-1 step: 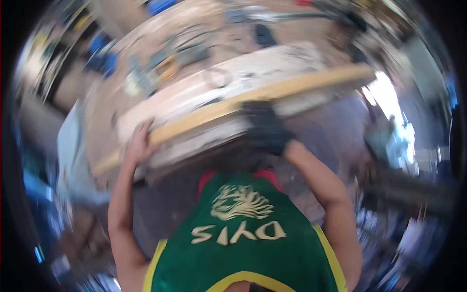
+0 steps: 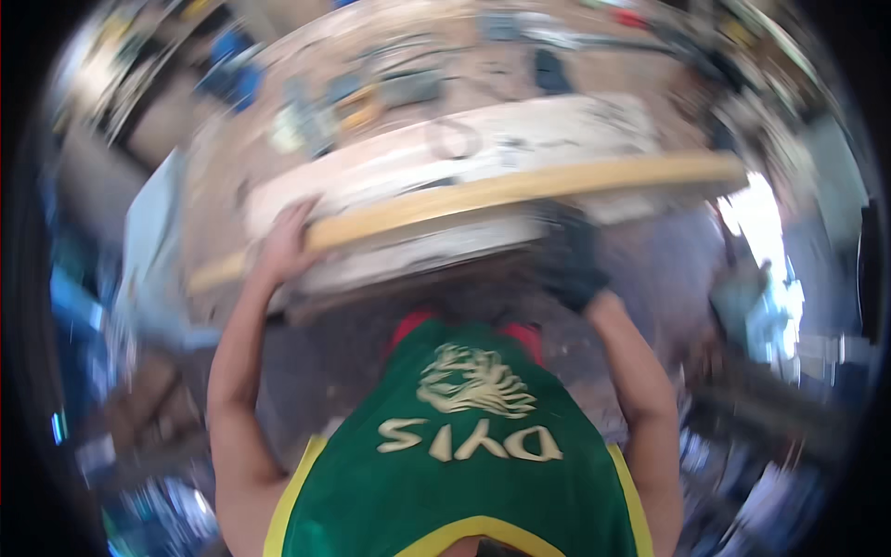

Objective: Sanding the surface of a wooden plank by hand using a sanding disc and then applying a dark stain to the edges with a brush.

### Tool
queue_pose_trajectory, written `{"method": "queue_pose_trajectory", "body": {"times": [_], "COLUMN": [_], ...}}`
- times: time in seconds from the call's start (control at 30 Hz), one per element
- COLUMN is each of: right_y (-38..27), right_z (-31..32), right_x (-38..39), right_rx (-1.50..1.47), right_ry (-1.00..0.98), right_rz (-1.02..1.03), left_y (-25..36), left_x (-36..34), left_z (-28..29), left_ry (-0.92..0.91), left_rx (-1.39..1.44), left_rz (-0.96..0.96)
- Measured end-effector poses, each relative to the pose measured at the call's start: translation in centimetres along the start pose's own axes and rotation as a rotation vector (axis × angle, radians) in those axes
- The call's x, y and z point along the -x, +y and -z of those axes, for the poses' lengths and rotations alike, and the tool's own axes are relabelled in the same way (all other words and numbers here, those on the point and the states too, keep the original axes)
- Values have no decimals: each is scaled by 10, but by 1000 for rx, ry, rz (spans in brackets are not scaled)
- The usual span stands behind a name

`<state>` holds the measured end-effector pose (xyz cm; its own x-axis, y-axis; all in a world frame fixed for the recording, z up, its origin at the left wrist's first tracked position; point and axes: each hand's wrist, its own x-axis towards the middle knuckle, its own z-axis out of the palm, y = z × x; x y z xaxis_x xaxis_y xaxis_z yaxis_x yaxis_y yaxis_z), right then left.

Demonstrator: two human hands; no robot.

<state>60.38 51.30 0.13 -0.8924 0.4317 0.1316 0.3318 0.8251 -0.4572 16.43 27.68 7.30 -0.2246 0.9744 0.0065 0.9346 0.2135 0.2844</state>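
Across the tabletop [image 2: 215,181] runs a likely stiff strip [image 2: 464,199], best held wide, left hand [image 2: 286,243] at nine o'clock, right hand [image 2: 568,255] at three, both touching it, closure too blurred to tell.

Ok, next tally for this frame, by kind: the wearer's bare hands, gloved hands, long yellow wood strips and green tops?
Bare left hand: 1
Gloved right hand: 1
Long yellow wood strip: 1
Green top: 1
Total: 4
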Motion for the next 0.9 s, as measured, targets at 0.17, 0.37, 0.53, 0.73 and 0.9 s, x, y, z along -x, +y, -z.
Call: {"method": "queue_pose_trajectory", "body": {"times": [0.17,0.37,0.53,0.73,0.9], "right_y": [92,31,-6,-83,-145], "right_z": [-17,-78,-115,-119,-136], "right_x": [192,315,297,282,304], "right_rx": [230,-33,46,-35,-90], "right_ry": [499,665,91,388,167], "right_rz": [-493,-1234,-1191,-1340,-1524], "left_y": [-20,-118,-154,-144,-119], "left_x": [38,120,88,92,106], "left_z": [14,58,42,37,30], "left_ry": [24,-117,-148,-321,-330], "left_rx": [-192,-320,-205,-256,-116], "left_rz": [227,148,94,113,171]}}
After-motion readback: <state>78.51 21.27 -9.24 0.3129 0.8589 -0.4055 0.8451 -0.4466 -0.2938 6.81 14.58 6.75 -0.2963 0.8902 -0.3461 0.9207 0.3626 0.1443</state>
